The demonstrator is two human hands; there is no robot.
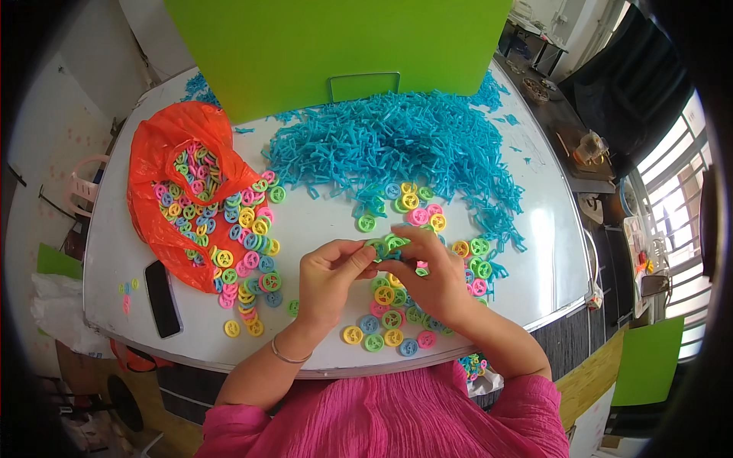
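My left hand [330,273] and my right hand [434,276] meet over the middle of the white table. Thumb and fingers of the left pinch a small green plastic wheel [377,247]. In the right hand's fingertips is another green wheel [395,243], close against the first. A bit of blue shows between them, partly hidden by my fingers. Loose pink, yellow, green and blue wheels [392,318] lie beneath and around the hands. Beyond them spreads a large heap of small blue plastic pieces [397,141], open frames in shape.
At left an orange-red plastic bag [156,217] lies open, spilling many coloured wheels. A black phone [163,299] rests near the table's [202,336] front left edge. A tall green board [336,46] with a wire handle stands behind the blue heap. Shelves and a barred window are at right.
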